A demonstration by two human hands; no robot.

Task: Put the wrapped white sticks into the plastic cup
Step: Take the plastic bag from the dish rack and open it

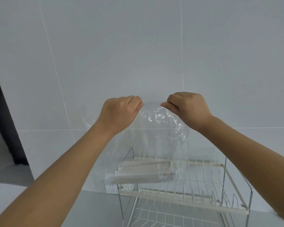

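From the head camera, the left hand (120, 114) and the right hand (188, 108) each pinch the top edge of a clear plastic bag (156, 136) with closed fingers (138, 105). The wrapped white sticks (143, 172) lie across the bottom of the hanging bag, above a wire dish rack (203, 185) on the grey worktop (92, 210).

Clear crinkled glossy plastic bag (156, 128), paper-wrapped sticks (143, 172), shiny metal wire rack (203, 185), smooth matt tiled wall (138, 46)
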